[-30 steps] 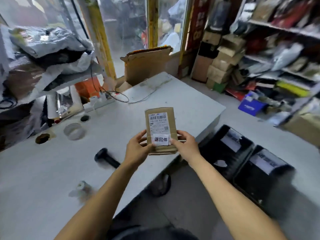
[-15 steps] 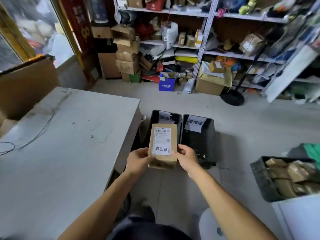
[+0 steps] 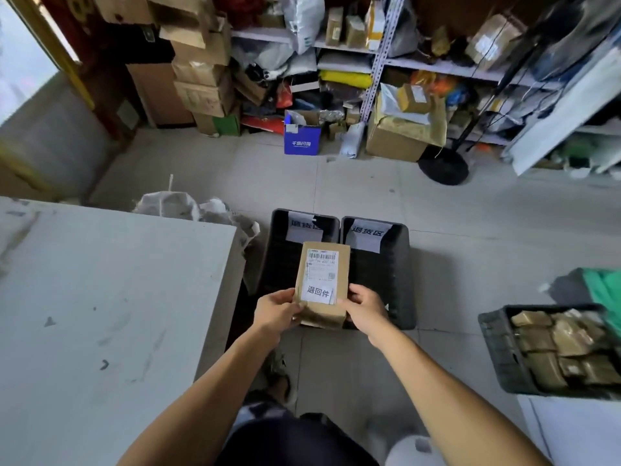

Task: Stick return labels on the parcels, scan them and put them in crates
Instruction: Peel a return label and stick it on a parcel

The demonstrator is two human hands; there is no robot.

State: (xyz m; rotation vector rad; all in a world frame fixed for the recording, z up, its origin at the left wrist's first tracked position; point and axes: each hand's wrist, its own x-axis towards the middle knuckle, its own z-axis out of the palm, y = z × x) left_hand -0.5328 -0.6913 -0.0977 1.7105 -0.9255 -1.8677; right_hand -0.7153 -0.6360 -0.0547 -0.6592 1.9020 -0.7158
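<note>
Above two black crates [image 3: 376,264] on the floor, a labelled brown parcel [image 3: 321,284], pinched at its lower corners by left hand [image 3: 277,312] and right hand [image 3: 364,309]. Likely risk: dropped between crates, or return label [image 3: 318,292] lifting under thumbs.

The parcel [image 3: 322,284] is matt brown cardboard bearing smooth white paper labels [image 3: 318,292]. The two crates [image 3: 396,264] are dull black ribbed plastic. The desk [image 3: 100,314] is matt grey, scuffed. The floor [image 3: 470,230] is pale tile.
</note>
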